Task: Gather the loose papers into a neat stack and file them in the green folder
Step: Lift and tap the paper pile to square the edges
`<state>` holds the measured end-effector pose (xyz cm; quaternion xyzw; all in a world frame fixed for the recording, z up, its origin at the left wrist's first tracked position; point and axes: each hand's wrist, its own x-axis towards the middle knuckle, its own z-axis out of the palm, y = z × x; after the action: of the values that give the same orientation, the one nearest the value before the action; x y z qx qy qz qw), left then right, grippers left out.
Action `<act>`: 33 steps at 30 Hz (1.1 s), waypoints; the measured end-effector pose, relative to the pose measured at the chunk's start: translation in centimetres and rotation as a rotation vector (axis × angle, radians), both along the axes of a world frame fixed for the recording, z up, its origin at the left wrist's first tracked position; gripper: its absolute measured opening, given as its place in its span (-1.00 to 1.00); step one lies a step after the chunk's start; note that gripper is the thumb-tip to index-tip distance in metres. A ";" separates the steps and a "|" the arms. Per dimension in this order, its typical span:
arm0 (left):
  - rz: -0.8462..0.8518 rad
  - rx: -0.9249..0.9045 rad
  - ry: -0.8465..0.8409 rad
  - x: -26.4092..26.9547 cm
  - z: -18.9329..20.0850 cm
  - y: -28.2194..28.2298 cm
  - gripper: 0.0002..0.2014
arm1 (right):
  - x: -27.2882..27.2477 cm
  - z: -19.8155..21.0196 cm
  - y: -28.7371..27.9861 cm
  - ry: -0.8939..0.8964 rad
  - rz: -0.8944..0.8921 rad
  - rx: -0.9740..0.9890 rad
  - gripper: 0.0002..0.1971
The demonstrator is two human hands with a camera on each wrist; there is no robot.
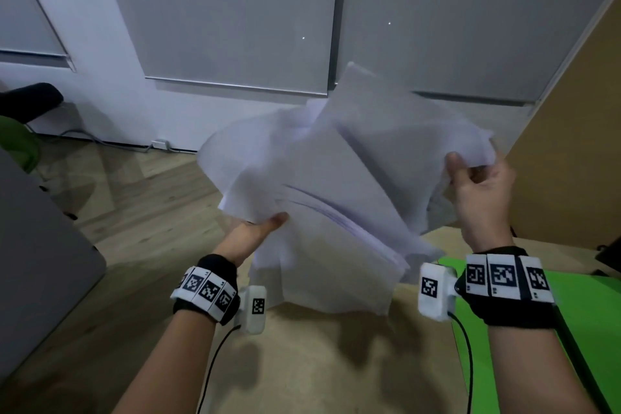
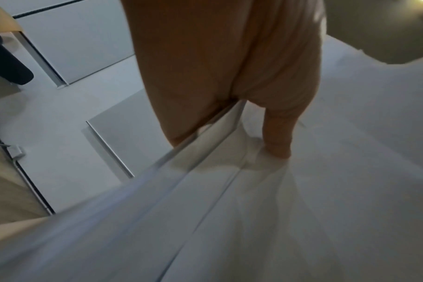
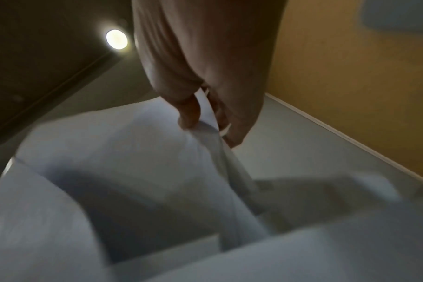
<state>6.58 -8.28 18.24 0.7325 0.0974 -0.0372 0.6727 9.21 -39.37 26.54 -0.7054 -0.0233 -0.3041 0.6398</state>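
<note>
both forearms reach forward above the desk (image 1: pixel 336 363), lifting an untidy sheaf of loose papers (image 1: pixel 336 185) clear of it. the left hand (image 1: pixel 255 232) sits at the sheaf's lower left edge, palm up, thumb on top and fingers hidden beneath. the right hand (image 1: pixel 480 188) is raised at the sheaf's upper right corner, thumb curled over the sheets. the left wrist view alone shows the left hand (image 2: pixel 229 76) pinching several sheet edges; the right wrist view shows the right hand (image 3: pixel 205 85) nipping a thin bunch. the green folder (image 1: pixel 504 329) lies on the desk below the sheaf's right side.
</note>
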 end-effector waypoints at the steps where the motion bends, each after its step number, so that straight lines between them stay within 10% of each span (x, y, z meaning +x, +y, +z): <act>1: 0.015 -0.013 0.000 0.0 -0.1 -0.1 -0.40 | -0.1 -0.2 0.2 0.044 0.020 -0.083 -0.74; 4: 0.109 -0.019 -0.052 0.6 -0.4 -0.5 -0.18 | -0.1 -1.8 0.6 0.184 -0.001 -0.215 -0.46; 10: 0.133 -0.038 -0.087 1.0 -0.4 -1.2 -0.57 | -0.8 -6.5 0.0 0.425 0.271 -0.211 0.33; 17: 0.140 -0.066 -0.102 1.0 -0.7 0.0 -0.54 | -1.7 -10.9 -2.0 0.618 0.531 -0.205 0.58; 23: 0.078 -0.082 -0.119 1.1 -0.5 0.2 -0.65 | -0.4 -12.2 -1.0 0.693 0.464 -0.061 0.29; 27: 0.057 -0.097 -0.134 1.0 -0.2 -0.1 -0.66 | -0.5 -11.7 0.0 0.707 0.483 0.035 -0.44; 33: -0.079 -0.075 -0.120 1.3 1.2 -0.1 -0.47 | -0.4 -8.7 1.8 0.495 0.274 0.312 -0.59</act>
<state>7.92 -8.42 19.48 0.7110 0.0264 -0.0232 0.7023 8.84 -37.54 17.88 -0.6417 0.0854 -0.0343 0.7614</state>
